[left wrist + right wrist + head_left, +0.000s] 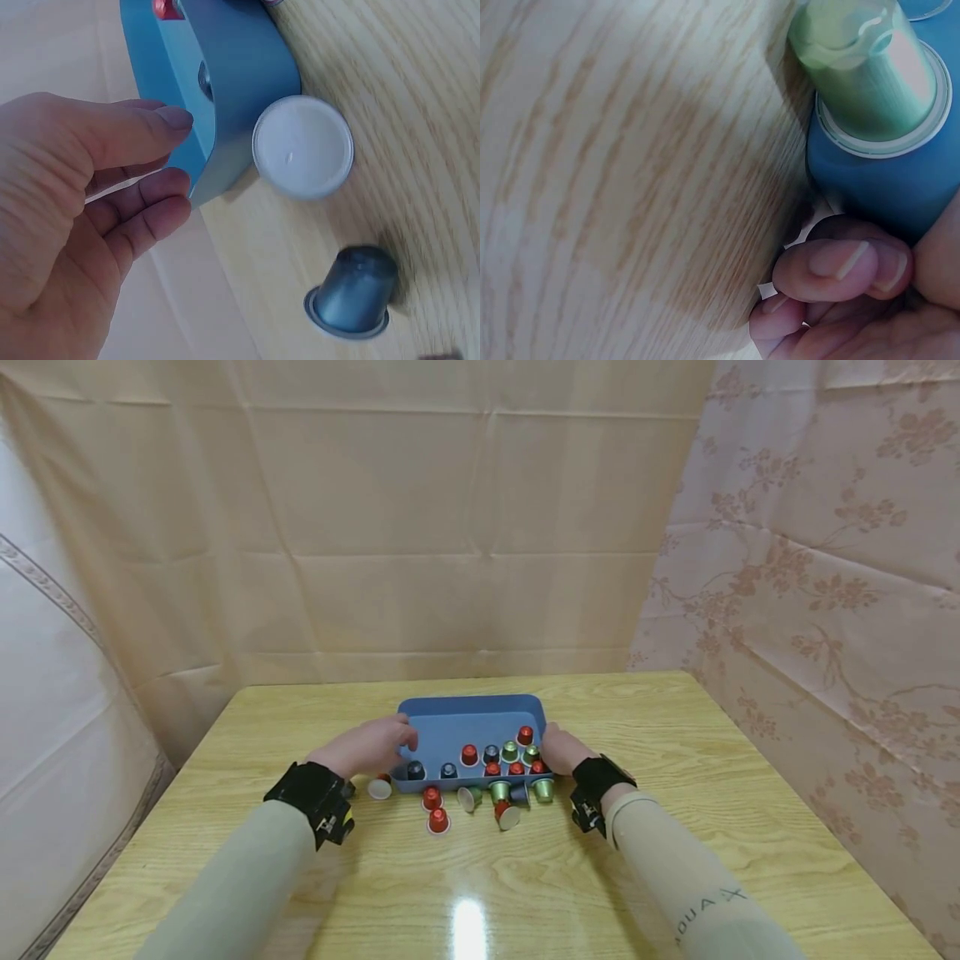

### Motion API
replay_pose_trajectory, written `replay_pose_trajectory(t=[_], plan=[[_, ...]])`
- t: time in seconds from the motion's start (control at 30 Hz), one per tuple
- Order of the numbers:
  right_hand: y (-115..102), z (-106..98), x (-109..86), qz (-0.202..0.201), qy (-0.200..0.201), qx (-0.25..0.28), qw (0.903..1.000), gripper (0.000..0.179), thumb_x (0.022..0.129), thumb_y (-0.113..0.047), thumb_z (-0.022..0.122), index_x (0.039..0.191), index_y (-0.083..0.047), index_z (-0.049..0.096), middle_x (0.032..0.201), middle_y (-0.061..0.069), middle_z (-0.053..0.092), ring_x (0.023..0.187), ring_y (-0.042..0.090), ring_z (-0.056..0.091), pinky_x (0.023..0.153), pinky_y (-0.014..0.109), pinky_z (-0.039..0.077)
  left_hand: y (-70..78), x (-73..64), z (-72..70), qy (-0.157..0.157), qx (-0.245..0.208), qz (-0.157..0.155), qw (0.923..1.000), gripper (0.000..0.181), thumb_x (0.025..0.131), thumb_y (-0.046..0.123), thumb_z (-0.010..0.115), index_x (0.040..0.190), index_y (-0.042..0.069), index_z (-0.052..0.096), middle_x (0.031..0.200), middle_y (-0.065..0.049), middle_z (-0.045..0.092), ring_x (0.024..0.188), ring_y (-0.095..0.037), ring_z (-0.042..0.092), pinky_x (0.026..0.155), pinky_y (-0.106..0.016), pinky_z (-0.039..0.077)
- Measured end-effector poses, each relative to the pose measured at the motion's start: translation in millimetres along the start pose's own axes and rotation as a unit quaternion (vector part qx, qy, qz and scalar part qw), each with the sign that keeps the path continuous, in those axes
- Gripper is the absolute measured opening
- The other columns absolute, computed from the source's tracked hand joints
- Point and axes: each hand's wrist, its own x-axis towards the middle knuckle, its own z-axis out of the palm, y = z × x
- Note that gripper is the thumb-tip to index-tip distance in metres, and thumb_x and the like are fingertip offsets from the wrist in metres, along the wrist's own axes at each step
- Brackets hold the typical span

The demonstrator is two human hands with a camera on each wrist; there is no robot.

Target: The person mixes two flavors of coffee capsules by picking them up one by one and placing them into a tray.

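- Blue tray [468, 724]: centre of the head view, on the wooden table [675, 860], with red, green and dark capsules [526, 736] inside, mostly towards its lower right.
- Left hand [372, 747]: at the tray's left end; fingers loosely bent, thumb apart, gripping nothing visible.
- Right hand [566, 750]: at the tray's right end; fingers curled, but whether they grip its wall cannot be told.
- Loose capsules [438, 821]: along and below the tray's lower edge.
- Left wrist view: white-faced capsule [303, 147] right of centre, dark blue capsule [352, 292] lower right.
- Right wrist view: green capsule [870, 75], upper right.
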Motion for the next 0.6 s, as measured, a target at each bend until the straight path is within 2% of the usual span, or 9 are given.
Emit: replay_pose_trajectory(t=[0.2,0.3,0.6], plan=[[0,0,0.2,-0.003,0.004,-0.002,1.0000,0.030,0.099,-0.009,0.033,0.115,0.016,0.038,0.078,0.015,0.052,0.068,0.024,0.055,0.064,0.035,0.045,-9.5,-8.3,-4.1,0.008,-0.005,-0.003,0.9999,0.019,0.082,0.006,0.067,0.100,0.011,0.067,0.101,-0.005,0.057,0.084,-0.015,0.053,0.078,-0.032,0.047],[0,1,1.1,-0.008,0.007,-0.014,0.9998,0.030,0.098,-0.008,0.033,0.115,0.016,0.038,0.078,0.016,0.052,0.068,0.024,0.055,0.064,0.035,0.046,-13.6,-12.3,-6.0,0.005,-0.009,-0.015,0.9998,0.020,0.081,0.008,0.069,0.101,0.011,0.068,0.099,-0.003,0.056,0.084,-0.015,0.053,0.078,-0.032,0.047],[4,4,3.4,-0.034,0.017,-0.055,0.9978,0.034,0.097,-0.007,0.036,0.117,0.020,0.036,0.083,0.022,0.058,0.072,0.027,0.060,0.066,0.037,0.047,-28.0,-30.2,-14.5,-0.012,0.023,-0.021,0.9995,0.015,0.081,0.010,0.069,0.095,0.009,0.066,0.093,-0.005,0.055,0.084,-0.019,0.054,0.077,-0.038,0.047]])
